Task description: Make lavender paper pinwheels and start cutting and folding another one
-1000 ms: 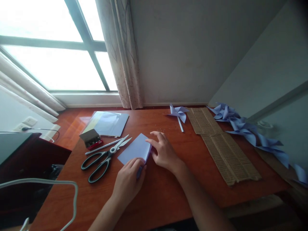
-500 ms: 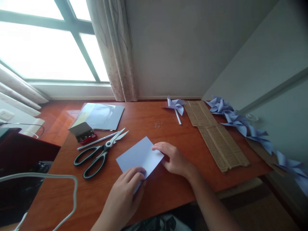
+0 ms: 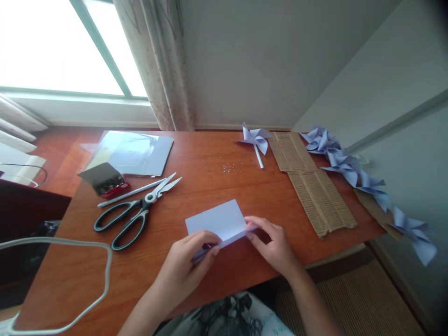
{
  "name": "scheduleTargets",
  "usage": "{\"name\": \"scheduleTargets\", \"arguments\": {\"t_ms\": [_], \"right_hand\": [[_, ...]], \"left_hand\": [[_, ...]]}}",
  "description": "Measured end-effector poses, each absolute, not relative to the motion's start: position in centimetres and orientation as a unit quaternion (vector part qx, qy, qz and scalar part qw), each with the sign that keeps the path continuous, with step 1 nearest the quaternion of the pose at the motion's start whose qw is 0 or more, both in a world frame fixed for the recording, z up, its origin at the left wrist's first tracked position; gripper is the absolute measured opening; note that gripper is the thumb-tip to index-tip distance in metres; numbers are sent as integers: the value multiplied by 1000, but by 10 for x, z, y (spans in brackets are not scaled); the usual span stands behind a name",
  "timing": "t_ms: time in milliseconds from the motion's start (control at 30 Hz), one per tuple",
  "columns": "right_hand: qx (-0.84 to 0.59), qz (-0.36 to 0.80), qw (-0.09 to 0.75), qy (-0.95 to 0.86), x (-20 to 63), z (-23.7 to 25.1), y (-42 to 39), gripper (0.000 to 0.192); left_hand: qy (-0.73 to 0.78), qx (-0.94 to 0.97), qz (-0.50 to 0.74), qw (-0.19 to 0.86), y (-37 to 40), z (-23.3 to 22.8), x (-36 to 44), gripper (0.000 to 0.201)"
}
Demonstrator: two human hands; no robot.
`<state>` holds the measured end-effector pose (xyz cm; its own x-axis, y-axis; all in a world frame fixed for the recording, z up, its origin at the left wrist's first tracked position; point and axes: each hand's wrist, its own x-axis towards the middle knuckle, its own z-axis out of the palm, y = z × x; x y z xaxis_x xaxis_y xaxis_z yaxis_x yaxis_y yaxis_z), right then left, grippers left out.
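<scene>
A folded light-blue paper sheet (image 3: 219, 221) lies near the front edge of the reddish wooden table (image 3: 196, 186). My left hand (image 3: 187, 263) pinches its near left corner. My right hand (image 3: 275, 245) pinches the near right corner, where the folded edges meet. The paper's far part rests flat on the table between the two hands.
Black-handled scissors (image 3: 135, 214) and a white stick (image 3: 131, 192) lie to the left, by a small red box (image 3: 107, 179) and a shiny paper pack (image 3: 135, 151). A finished blue pinwheel (image 3: 256, 139), corrugated cardboard (image 3: 311, 184) and several pinwheels (image 3: 353, 172) lie at the right.
The paper has turned and slid toward the table's front edge. My right hand moved from the far right corner to the near right corner. The view tilted downward.
</scene>
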<state>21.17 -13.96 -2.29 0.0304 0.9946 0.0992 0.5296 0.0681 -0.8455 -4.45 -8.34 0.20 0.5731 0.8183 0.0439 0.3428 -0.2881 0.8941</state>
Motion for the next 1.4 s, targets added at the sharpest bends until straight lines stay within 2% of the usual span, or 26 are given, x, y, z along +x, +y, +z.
{"name": "scheduleTargets", "arguments": {"t_ms": [167,267,333,467,567,667,800,967,1067,1167,1300,1400], "right_hand": [[-648,276,383,-598,206,-23,-140,34],[-660,268,372,-595,204,-20,-138,36],[-667,264,368,-591,203,-18,-136,37],[-678,260,373,-577,202,-15,-133,37],[-682,259,376,-572,200,-13,-130,36],[-685,254,373,-572,200,-12,-126,37],[-686,242,359,-584,199,-10,-120,40],[-678,204,352,-612,198,-10,-115,40],[-679,191,356,-613,200,-11,-115,38],[-663,216,369,-615,205,-10,-117,34],[-619,271,382,-631,215,-5,-121,26],[-593,292,390,-641,222,-3,-124,27]], "left_hand": [[437,645,338,528,-86,-5,-48,23],[460,622,369,515,-90,-7,-48,26],[477,654,385,443,-94,-4,-47,29],[458,774,393,191,-109,9,-41,46],[387,839,363,121,-125,21,-31,49],[328,893,287,110,-137,25,-20,46],[342,915,195,88,-137,16,-9,50],[368,911,162,91,-129,1,-5,55],[359,912,178,91,-126,1,-6,51],[352,898,248,90,-120,5,-13,50],[401,830,369,119,-109,8,-26,61],[444,796,375,169,-99,3,-36,67]]}}
